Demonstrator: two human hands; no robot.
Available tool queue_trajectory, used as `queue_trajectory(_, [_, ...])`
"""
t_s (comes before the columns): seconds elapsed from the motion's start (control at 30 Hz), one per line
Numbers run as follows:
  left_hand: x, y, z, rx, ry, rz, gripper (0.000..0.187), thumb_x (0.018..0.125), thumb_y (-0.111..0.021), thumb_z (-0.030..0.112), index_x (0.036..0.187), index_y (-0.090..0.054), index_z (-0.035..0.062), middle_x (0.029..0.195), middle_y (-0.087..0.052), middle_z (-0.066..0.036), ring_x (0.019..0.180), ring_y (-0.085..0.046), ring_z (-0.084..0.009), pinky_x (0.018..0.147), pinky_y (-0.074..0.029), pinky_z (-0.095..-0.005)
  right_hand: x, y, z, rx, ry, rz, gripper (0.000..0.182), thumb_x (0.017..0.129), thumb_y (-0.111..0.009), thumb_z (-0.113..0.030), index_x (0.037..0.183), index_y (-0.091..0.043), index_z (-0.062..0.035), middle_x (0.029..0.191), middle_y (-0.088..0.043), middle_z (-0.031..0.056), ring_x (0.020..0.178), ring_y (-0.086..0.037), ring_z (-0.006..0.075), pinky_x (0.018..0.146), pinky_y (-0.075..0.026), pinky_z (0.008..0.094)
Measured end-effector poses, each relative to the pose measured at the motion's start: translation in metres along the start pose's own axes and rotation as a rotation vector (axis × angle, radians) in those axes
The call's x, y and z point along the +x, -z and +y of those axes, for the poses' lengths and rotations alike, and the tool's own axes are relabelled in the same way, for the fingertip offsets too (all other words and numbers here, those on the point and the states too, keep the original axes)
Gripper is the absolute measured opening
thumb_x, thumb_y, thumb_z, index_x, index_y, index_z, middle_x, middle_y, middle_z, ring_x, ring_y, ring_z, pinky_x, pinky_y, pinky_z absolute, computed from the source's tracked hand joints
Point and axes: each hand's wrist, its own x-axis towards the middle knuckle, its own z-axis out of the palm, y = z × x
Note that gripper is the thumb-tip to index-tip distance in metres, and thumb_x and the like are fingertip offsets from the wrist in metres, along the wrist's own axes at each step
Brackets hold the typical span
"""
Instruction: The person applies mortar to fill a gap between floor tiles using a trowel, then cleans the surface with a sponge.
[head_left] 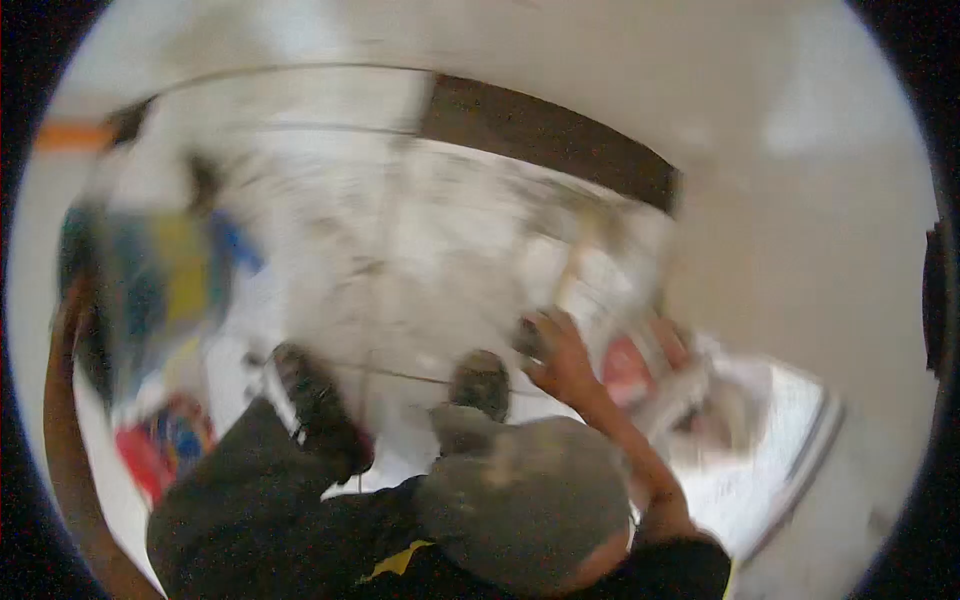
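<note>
My right hand [565, 365] reaches forward past my right knee, low over the white dusty floor. Its fingers curl around a small dark object [530, 342] too blurred to name. At the far left edge, my left hand [76, 305] is beside a blurred green, blue and yellow bag-like item [175, 265]. Motion smear hides its fingers and whether it grips anything. To the right of my right hand is a red and white item [626, 370], also blurred.
Pale floor tiles [440, 240] carry dark smudges. A brown strip [540, 125] runs along the wall base. Red and blue packaging [170, 440] lies left of my shoes [480, 385]. A white sheet or board [750, 490] lies at right, near the wall [830, 250].
</note>
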Motion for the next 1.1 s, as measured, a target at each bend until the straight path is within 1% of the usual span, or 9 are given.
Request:
queue_trajectory(0.27, [0.145, -0.105, -0.039, 0.003, -0.074, -0.147, 0.052, 0.085, -0.052, 0.057, 0.095, -0.061, 0.0069, 0.084, -0.060, -0.005, 0.061, -0.054, -0.0184, 0.057, -0.050, -0.0349, -0.102, -0.005, -0.004, -0.167, -0.374, -0.120, 0.056, 0.063, -0.063, -0.004, 0.118, -0.051, -0.0074, 0.117, -0.050, 0.0136, 0.105, -0.050, 0.0345, 0.092, -0.042, 0.0447])
queue_trajectory(0.4, [0.195, -0.171, -0.039, 0.032, -0.096, -0.288, 0.050, 0.084, -0.053, 0.056, 0.096, -0.061, 0.0073, 0.086, -0.060, -0.005, 0.064, -0.054, -0.0190, 0.059, -0.049, -0.0356, -0.196, -0.045, -0.027, -0.119, -0.423, -0.079, 0.058, 0.061, -0.067, 0.000, 0.116, -0.052, -0.0119, 0.115, -0.051, 0.0073, 0.107, -0.049, 0.0294, 0.094, -0.040, 0.0440])
queue_trajectory(0.53, [0.229, -0.235, -0.036, 0.063, -0.095, -0.417, 0.049, 0.083, -0.054, 0.054, 0.096, -0.061, 0.0077, 0.088, -0.060, -0.005, 0.067, -0.054, -0.0196, 0.061, -0.049, -0.0363, -0.287, -0.082, -0.077, 0.033, -0.724, -0.125, 0.054, 0.063, -0.066, 0.002, 0.114, -0.055, -0.0123, 0.117, -0.052, 0.0046, 0.111, -0.047, 0.0287, 0.096, -0.039, 0.0438])
queue_trajectory(0.67, [0.242, -0.264, -0.033, 0.075, -0.093, -0.480, 0.047, 0.082, -0.055, 0.053, 0.097, -0.061, 0.0081, 0.090, -0.060, -0.005, 0.070, -0.054, -0.0201, 0.063, -0.049, -0.0370, -0.336, -0.119, -0.104, -0.075, -0.830, 0.057, 0.032, 0.074, -0.059, -0.001, 0.105, -0.054, -0.0078, 0.109, -0.052, 0.0061, 0.105, -0.051, 0.0295, 0.087, -0.044, 0.0414])
queue_trajectory(0.83, [0.244, -0.254, -0.050, 0.061, -0.036, -0.468, 0.046, 0.081, -0.056, 0.051, 0.097, -0.060, 0.0087, 0.092, -0.060, -0.005, 0.073, -0.054, -0.0209, 0.065, -0.049, -0.0379, -0.368, -0.136, -0.122, -0.133, -0.934, -0.108, 0.045, 0.072, -0.063, -0.004, 0.115, -0.051, -0.0072, 0.112, -0.051, 0.0107, 0.106, -0.050, 0.0317, 0.088, -0.045, 0.0426])
queue_trajectory(0.93, [0.239, -0.231, -0.070, 0.036, 0.016, -0.413, 0.045, 0.081, -0.056, 0.050, 0.098, -0.060, 0.0090, 0.093, -0.060, -0.005, 0.075, -0.054, -0.0213, 0.066, -0.049, -0.0384, -0.385, -0.128, -0.092, -0.089, -0.943, 0.061, 0.045, 0.071, -0.064, -0.006, 0.114, -0.051, -0.0055, 0.109, -0.052, 0.0138, 0.103, -0.052, 0.0324, 0.085, -0.045, 0.0428])
queue_trajectory(1.0, [0.230, -0.214, -0.085, 0.038, 0.070, -0.380, 0.044, 0.080, -0.056, 0.050, 0.098, -0.060, 0.0092, 0.094, -0.059, -0.005, 0.077, -0.055, -0.0216, 0.067, -0.048, -0.0388, -0.386, -0.113, -0.052, 0.068, -1.379, 0.336, 0.046, 0.070, -0.066, -0.007, 0.114, -0.051, -0.0039, 0.104, -0.054, 0.0181, 0.099, -0.054, 0.0341, 0.085, -0.045, 0.0432])
queue_trajectory(1.03, [0.226, -0.204, -0.092, 0.037, 0.093, -0.356, 0.044, 0.080, -0.057, 0.049, 0.098, -0.060, 0.0093, 0.095, -0.059, -0.005, 0.077, -0.055, -0.0217, 0.068, -0.048, -0.0390, -0.398, -0.122, -0.013, -0.049, -1.345, 0.597, 0.047, 0.070, -0.068, -0.010, 0.113, -0.051, -0.0024, 0.099, -0.055, 0.0208, 0.096, -0.055, 0.0365, 0.084, -0.045, 0.0436])
queue_trajectory(1.1, [0.216, -0.185, -0.104, 0.029, 0.143, -0.317, 0.043, 0.080, -0.057, 0.049, 0.098, -0.060, 0.0095, 0.096, -0.059, -0.006, 0.079, -0.055, -0.0220, 0.068, -0.048, -0.0393, -0.394, -0.091, 0.041, -0.204, -1.283, 0.759, 0.054, 0.069, -0.073, -0.020, 0.114, -0.052, -0.0017, 0.103, -0.056, 0.0212, 0.098, -0.054, 0.0383, 0.085, -0.044, 0.0440])
